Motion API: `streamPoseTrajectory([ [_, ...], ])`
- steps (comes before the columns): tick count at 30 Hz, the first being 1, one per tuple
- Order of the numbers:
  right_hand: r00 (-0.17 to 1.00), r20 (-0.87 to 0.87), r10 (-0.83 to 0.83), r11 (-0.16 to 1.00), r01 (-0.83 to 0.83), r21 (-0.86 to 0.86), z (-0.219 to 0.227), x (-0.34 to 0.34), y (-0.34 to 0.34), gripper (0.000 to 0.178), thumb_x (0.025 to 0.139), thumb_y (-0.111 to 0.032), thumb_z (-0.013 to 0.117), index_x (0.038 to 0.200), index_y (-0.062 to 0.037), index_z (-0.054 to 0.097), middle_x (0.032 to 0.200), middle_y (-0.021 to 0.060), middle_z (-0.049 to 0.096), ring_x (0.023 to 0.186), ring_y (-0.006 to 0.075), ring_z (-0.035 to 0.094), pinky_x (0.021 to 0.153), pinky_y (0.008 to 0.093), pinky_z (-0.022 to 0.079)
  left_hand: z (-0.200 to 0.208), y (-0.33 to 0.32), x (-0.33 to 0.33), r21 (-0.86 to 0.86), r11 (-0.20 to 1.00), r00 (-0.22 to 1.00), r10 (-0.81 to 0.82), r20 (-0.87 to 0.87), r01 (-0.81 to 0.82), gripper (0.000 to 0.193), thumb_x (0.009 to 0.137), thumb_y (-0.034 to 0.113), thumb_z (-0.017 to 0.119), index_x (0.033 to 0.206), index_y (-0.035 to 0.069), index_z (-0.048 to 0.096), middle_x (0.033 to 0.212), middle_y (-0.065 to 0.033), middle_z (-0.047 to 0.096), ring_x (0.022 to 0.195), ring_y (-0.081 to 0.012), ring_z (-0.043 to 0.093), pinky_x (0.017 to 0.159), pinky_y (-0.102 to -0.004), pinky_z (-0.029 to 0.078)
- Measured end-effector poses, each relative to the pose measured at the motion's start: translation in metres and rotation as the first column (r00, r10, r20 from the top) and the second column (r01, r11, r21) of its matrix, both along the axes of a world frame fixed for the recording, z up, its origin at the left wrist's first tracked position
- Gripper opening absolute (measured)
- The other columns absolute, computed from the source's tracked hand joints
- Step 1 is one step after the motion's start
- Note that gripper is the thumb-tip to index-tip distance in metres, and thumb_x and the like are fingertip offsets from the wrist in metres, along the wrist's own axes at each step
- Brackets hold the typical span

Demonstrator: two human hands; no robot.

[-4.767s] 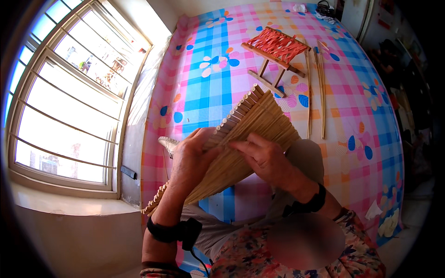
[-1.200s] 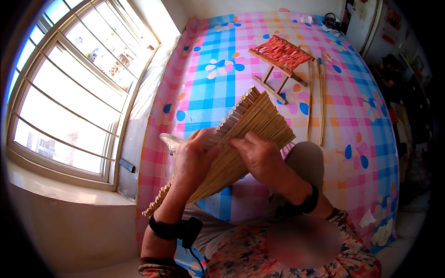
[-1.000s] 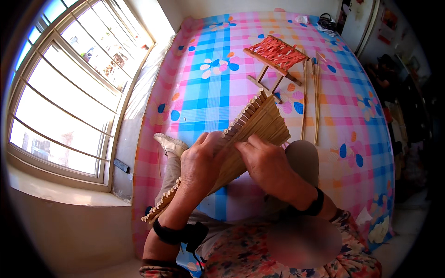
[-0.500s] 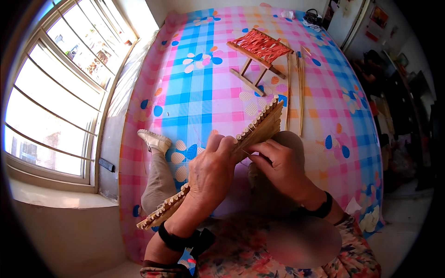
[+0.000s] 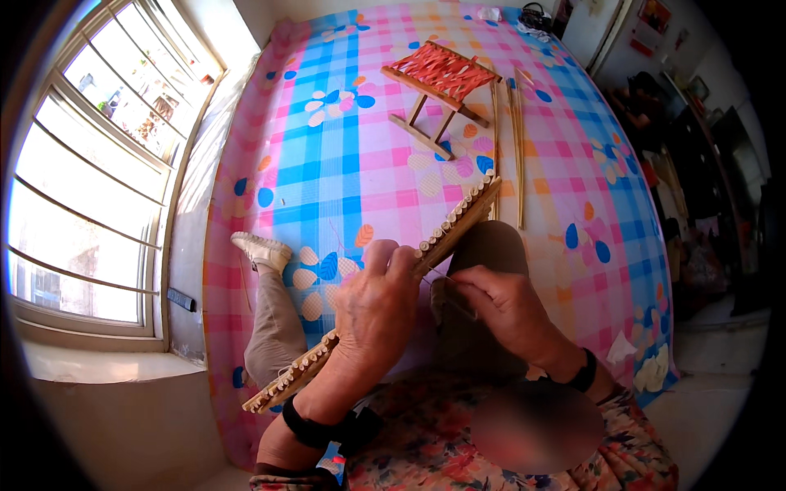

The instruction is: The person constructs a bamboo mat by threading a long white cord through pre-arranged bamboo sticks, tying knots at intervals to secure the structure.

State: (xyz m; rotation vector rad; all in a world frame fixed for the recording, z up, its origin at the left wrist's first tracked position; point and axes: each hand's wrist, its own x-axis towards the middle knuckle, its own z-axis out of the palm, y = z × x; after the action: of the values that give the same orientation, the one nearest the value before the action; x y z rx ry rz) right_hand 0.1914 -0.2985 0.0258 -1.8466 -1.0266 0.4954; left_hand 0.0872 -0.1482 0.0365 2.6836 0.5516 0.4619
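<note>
A panel of pale cut stalks (image 5: 460, 219), bound side by side with their round ends up, slants from lower left to upper right in front of me. My left hand (image 5: 375, 303) is closed round its middle and hides that part. Just right of the panel, my right hand (image 5: 506, 315) pinches a thin pale thread (image 5: 438, 279) that runs to the stalks beside my left fingers. A loop of it hangs under the right fingers. Whether a needle is in that pinch is too small to tell.
A folding wooden stool (image 5: 442, 74) with a red woven seat stands ahead on the checked floor covering (image 5: 319, 180). Long thin stalks (image 5: 518, 155) lie right of it. A remote control (image 5: 181, 299) rests by the barred window. My legs are bent around the work.
My right hand has drawn slightly right and down from the panel, so more thread shows between them. My left hand keeps its grip. The whole view has shifted a little.
</note>
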Motion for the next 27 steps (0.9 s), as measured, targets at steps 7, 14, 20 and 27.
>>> streamPoseTrajectory([
  [7, 0.984, 0.179, -0.007, 0.999, 0.0, 0.039, 0.005, 0.003, 0.002, 0.019, 0.089, -0.008, 0.054, 0.106, -0.0039, 0.06, 0.089, 0.0202, 0.063, 0.084, 0.0369, 0.061, 0.067, 0.0405, 0.05, -0.001, 0.0, 0.003, 0.005, 0.999, 0.999, -0.037, 0.012, 0.037, 0.025, 0.08, 0.013, 0.064, 0.101, 0.007, 0.053, 0.099, -0.009, 0.055, 0.076, -0.0335, 0.059, 0.061, -0.0442, 0.047],
  [14, 0.975, 0.22, -0.021, 1.0, 0.015, 0.027, -0.001, 0.0, 0.003, 0.018, 0.089, -0.007, 0.052, 0.105, -0.0045, 0.06, 0.086, 0.0189, 0.062, 0.081, 0.0371, 0.061, 0.065, 0.042, 0.05, 0.0, 0.0, 0.005, 0.004, 1.0, 0.999, -0.028, 0.026, 0.028, 0.025, 0.077, 0.01, 0.065, 0.098, 0.007, 0.053, 0.098, -0.0084, 0.056, 0.076, -0.034, 0.059, 0.061, -0.0437, 0.047],
  [20, 0.958, 0.286, -0.018, 0.999, 0.004, 0.05, -0.003, -0.003, 0.007, 0.02, 0.087, -0.005, 0.051, 0.106, -0.0046, 0.059, 0.084, 0.0179, 0.062, 0.078, 0.0353, 0.062, 0.063, 0.0413, 0.05, -0.001, 0.001, 0.003, 0.012, 0.999, 0.998, -0.047, 0.044, 0.046, 0.024, 0.076, 0.008, 0.066, 0.096, 0.006, 0.053, 0.097, -0.0087, 0.056, 0.075, -0.0345, 0.059, 0.06, -0.0434, 0.047],
  [27, 0.935, 0.355, -0.007, 0.999, -0.012, 0.052, -0.006, -0.004, 0.013, 0.019, 0.084, -0.003, 0.049, 0.102, -0.0042, 0.056, 0.081, 0.0163, 0.06, 0.074, 0.035, 0.061, 0.06, 0.0417, 0.05, -0.003, 0.002, 0.004, 0.075, 0.995, 0.986, -0.082, 0.145, 0.072, 0.015, 0.076, 0.005, 0.059, 0.088, 0.008, 0.051, 0.087, -0.0101, 0.05, 0.062, -0.0312, 0.057, 0.053, -0.043, 0.046],
])
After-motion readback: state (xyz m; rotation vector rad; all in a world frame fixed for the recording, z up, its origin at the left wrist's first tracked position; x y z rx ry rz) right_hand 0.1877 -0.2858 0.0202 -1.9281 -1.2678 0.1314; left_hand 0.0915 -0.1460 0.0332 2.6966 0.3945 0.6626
